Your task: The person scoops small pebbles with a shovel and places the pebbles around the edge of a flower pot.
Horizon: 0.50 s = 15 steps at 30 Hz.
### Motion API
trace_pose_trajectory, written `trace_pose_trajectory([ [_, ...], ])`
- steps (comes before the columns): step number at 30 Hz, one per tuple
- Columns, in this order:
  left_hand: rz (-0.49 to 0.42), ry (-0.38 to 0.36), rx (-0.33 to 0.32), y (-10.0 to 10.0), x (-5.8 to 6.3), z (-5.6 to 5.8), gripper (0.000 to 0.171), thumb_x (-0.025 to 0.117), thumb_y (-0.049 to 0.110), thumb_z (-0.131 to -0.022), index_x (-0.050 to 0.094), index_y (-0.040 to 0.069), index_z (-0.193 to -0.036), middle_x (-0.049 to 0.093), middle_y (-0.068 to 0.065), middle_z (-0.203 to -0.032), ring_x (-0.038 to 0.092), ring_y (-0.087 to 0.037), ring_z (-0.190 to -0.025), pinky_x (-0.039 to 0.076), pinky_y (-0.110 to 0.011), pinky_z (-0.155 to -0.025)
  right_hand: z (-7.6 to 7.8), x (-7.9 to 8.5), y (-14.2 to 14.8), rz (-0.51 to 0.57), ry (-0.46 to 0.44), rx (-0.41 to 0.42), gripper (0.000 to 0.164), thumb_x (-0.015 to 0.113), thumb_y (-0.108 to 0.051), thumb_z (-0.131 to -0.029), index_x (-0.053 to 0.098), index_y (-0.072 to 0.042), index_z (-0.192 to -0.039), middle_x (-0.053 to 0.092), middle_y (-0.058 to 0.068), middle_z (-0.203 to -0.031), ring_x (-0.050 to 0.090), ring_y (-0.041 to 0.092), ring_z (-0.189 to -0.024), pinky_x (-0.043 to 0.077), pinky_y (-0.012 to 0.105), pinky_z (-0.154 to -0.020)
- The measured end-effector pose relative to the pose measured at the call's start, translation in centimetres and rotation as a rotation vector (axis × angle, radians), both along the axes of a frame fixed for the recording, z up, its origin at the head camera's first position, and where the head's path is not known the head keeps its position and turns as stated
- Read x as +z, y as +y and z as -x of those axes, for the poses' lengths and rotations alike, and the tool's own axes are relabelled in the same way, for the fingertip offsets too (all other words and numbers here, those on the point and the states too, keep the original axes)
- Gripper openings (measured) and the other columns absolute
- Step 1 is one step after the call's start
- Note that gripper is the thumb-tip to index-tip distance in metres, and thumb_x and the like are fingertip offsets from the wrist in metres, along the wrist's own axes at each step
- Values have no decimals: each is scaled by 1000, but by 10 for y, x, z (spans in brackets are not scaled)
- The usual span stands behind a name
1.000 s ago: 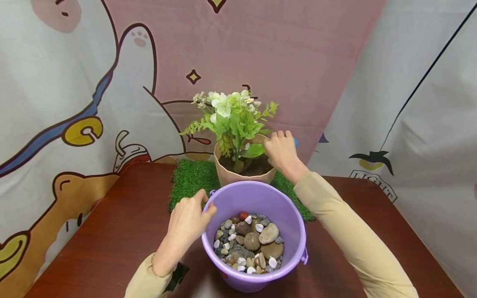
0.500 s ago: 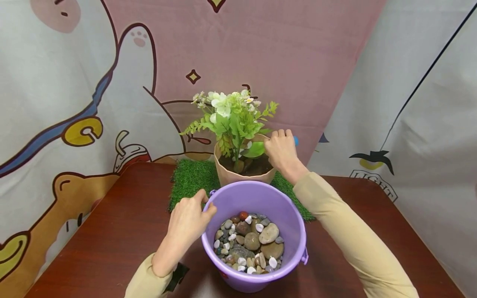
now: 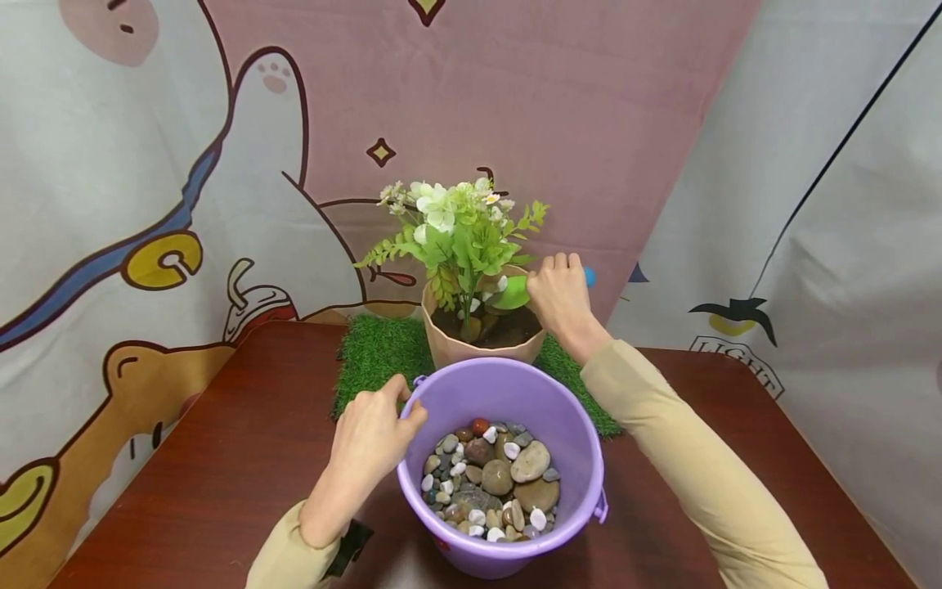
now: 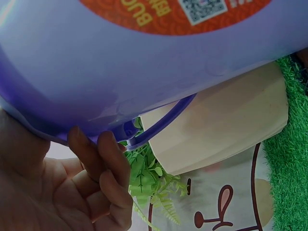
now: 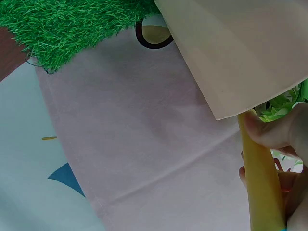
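My left hand [image 3: 371, 438] grips the left rim of a purple bucket [image 3: 508, 368] that holds stones and pebbles [image 3: 496, 478]. Behind the bucket stands a beige flower pot [image 3: 478, 352] with white flowers and green leaves [image 3: 456, 221]. My right hand [image 3: 559, 294], over the pot's right rim, grips a small shovel with a green blade [image 3: 515, 292] and a blue end. In the right wrist view its yellow handle [image 5: 260, 178] lies between thumb and fingers, beside the pot's rim. Dark soil and a few stones show inside the pot; leaves hide part of them.
A green artificial grass mat [image 3: 383, 352] lies under the pot on the brown table [image 3: 243, 458]. A cartoon-printed cloth [image 3: 589, 123] hangs close behind the table. The bucket's purple handle [image 4: 163, 120] hangs by its side near my left fingers.
My right hand has shifted slightly to the right with the shovel. The green blade has drawn back and tilted, showing more of the stones and soil. My left hand and the bucket stay put.
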State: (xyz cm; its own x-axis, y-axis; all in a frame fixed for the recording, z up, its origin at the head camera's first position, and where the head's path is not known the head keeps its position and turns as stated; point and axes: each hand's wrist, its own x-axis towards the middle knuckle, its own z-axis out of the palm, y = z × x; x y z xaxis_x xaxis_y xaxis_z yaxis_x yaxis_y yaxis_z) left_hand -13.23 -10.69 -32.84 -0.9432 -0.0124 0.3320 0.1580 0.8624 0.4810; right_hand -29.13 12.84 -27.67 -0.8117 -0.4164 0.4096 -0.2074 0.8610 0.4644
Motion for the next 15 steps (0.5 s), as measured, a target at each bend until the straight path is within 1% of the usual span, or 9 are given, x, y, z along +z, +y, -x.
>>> trace_pose_trajectory([
  [3, 3, 7, -2, 0, -1, 0, 10, 63, 20, -79, 57, 11, -78, 50, -3, -51, 46, -18, -47, 32, -27, -44, 0, 0, 0, 1, -5, -2, 15, 66, -12, -79, 70, -5, -91, 63, 18, -89, 56, 32, -85, 39, 41, -79],
  [6, 2, 4, -4, 1, -1, 0, 10, 63, 20, -79, 58, 11, -78, 50, -3, -51, 46, -18, -47, 33, -28, -44, 0, 0, 0, 7, -13, -2, 15, 64, -6, -78, 70, -5, -91, 63, 17, -89, 56, 32, -86, 39, 41, -80],
  [10, 1, -1, -3, 0, 0, 0, 10, 63, 20, -79, 58, 11, -79, 50, -3, -51, 47, -18, -48, 33, -28, -44, -1, 1, -3, 21, -3, 16, 17, 69, -17, -79, 70, -4, -91, 64, 17, -90, 56, 32, -86, 39, 42, -80],
  [13, 2, 1, -3, 0, 0, 0, 10, 63, 20, -79, 58, 11, -79, 51, -3, -51, 47, -19, -48, 33, -28, -44, -1, 1, -6, 27, 12, 38, 16, 68, -18, -81, 70, -5, -90, 64, 17, -90, 56, 32, -86, 39, 42, -80],
  [15, 2, 3, -6, 1, 0, 0, 10, 63, 20, -79, 58, 11, -79, 51, -4, -51, 47, -18, -48, 33, -28, -44, -1, 1, -9, 20, 18, 49, 11, 64, -11, -82, 70, -5, -89, 64, 17, -89, 56, 32, -86, 39, 41, -80],
])
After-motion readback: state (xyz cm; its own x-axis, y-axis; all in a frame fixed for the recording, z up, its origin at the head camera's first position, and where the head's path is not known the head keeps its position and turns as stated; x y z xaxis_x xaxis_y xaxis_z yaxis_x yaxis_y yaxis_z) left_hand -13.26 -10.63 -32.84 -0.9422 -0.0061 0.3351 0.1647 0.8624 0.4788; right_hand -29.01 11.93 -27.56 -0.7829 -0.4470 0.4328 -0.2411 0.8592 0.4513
